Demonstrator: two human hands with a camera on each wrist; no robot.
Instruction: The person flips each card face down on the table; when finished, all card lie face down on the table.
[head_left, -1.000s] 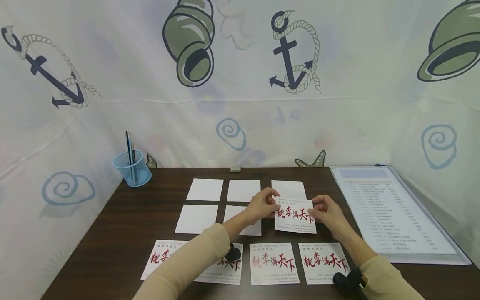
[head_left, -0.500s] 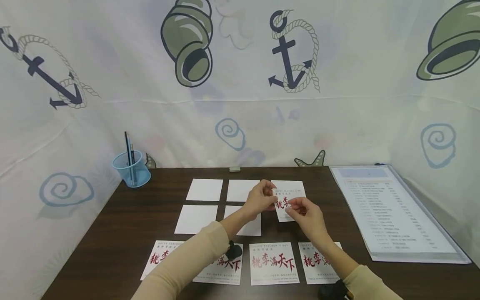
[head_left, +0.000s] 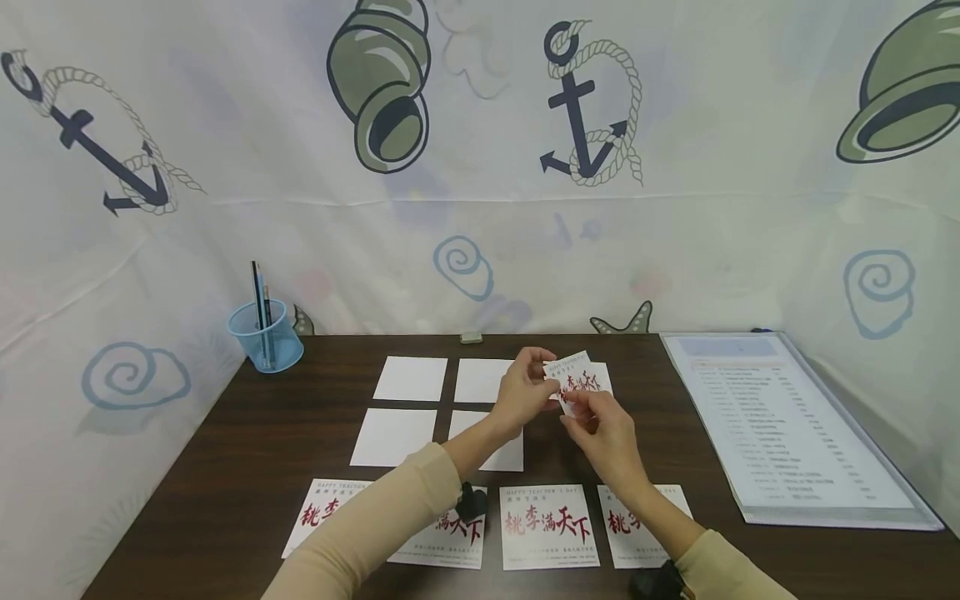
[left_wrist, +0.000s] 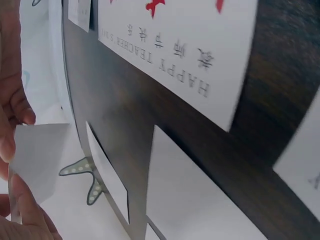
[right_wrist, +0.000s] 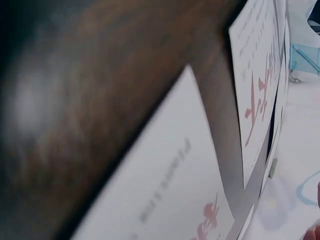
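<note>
A small white paper card with red lettering [head_left: 576, 373] is tilting above a dark brown wooden table [head_left: 247, 475], partly covering a blank white paper card [head_left: 605, 377] lying just behind it. A person's left hand [head_left: 523, 390] is pinching its nine o'clock edge between thumb and curled fingers; the right hand [head_left: 603, 427] is gripping near its five o'clock side, thumb and bent fingers closing with little gap. Whether the card is bending there, the fingers are hiding. The two-sided hold is probably keeping the thin paper steady.

From seven to nine o'clock of the held card, four more blank white cards [head_left: 408, 379] are lying in two rows, seemingly spaced to keep each apart. From five to eight, a line of red-lettered white cards [head_left: 550, 529] is facing the person, presumably for easy reading, with sleeves partly covering some.

Bare wood is running toward three o'clock, up to a white printed sheet in a clear cover [head_left: 802, 425]. The table's far edge is passing near at twelve; the left forearm is blocking seven to eight.
</note>
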